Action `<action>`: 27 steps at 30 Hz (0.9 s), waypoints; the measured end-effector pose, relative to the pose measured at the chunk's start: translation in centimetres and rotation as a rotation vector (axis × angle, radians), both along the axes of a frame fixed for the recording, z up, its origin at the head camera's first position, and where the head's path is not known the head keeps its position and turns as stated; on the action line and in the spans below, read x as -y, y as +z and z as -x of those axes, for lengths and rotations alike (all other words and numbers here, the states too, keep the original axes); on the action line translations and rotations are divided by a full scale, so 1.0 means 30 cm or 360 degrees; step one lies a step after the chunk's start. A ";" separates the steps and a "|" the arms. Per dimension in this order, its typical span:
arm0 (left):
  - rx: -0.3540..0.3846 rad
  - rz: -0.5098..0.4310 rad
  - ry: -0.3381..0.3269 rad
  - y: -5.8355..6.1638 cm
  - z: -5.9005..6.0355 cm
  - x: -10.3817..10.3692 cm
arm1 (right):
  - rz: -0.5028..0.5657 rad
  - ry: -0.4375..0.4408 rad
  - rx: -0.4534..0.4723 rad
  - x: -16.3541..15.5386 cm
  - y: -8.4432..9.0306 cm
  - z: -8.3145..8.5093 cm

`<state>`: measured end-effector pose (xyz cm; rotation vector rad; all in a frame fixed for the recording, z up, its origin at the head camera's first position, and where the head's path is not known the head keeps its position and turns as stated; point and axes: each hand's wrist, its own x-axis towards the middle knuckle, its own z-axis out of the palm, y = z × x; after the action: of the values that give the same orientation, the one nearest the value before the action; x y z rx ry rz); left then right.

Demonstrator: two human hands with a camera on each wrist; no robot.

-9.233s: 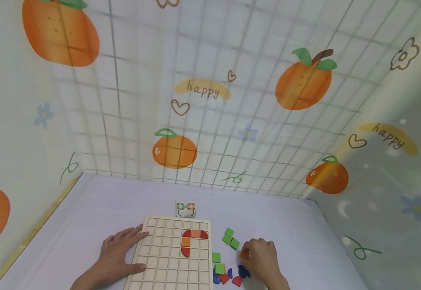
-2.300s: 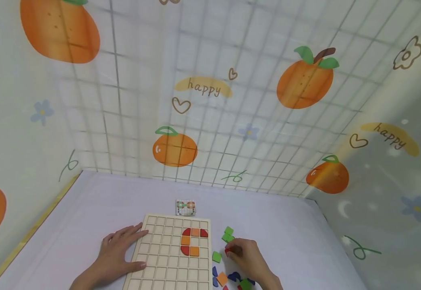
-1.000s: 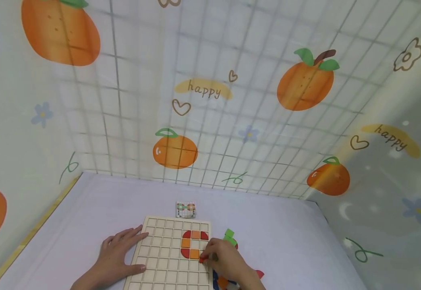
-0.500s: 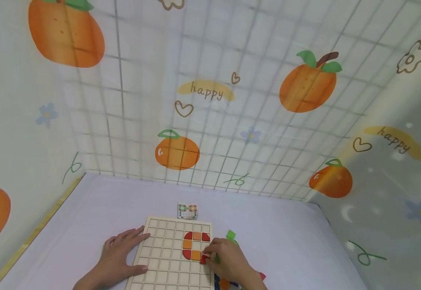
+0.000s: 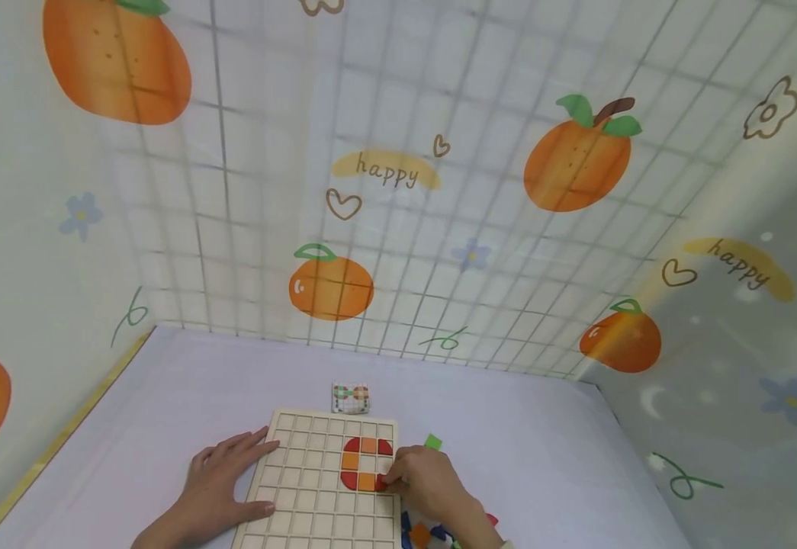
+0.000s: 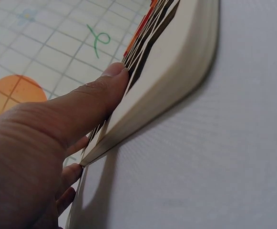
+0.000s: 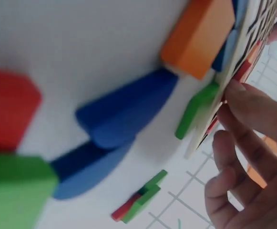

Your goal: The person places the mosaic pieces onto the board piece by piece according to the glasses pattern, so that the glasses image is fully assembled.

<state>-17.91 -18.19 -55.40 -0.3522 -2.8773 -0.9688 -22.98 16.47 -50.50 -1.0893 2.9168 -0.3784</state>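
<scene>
Between the thumb and forefinger of my right hand (image 5: 429, 480) I pinch a red quarter-circle tile (image 5: 380, 482), at the cell of the gridded wooden board (image 5: 302, 480) right of an orange square tile (image 5: 367, 482); my fingertips hide whether it sits flush. If its corner is turned slightly, I'd expect it to catch on the cell's rim, and pressing then could tip it or jolt its neighbour. My left hand (image 5: 223, 480) lies with fingers spread along the board's left edge, pinching nothing; too light a touch there could let the board slide. A careless knuckle might also scatter the green square tile (image 7: 195, 109) just beside the right edge.
</scene>
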 end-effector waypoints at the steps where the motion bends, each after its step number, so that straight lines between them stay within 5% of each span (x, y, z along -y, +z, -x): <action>1: 0.0009 -0.0002 0.0004 -0.003 0.001 0.002 | -0.0012 -0.0005 0.0006 0.005 0.002 -0.001; 9: 0.0024 -0.0022 -0.0005 -0.013 0.007 0.003 | 0.0053 -0.0147 0.0157 0.026 -0.001 -0.006; 19: 0.0024 -0.0019 0.0004 -0.001 0.001 -0.003 | 0.0159 0.0079 0.0247 0.006 -0.006 0.008; 27: -0.0038 -0.0038 -0.0023 -0.004 -0.003 0.010 | 0.0280 0.0047 0.0435 0.016 0.004 0.029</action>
<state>-17.81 -18.50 -55.51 -0.3809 -2.8429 -0.9937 -23.85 16.00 -50.37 -1.0054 2.6644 -0.7318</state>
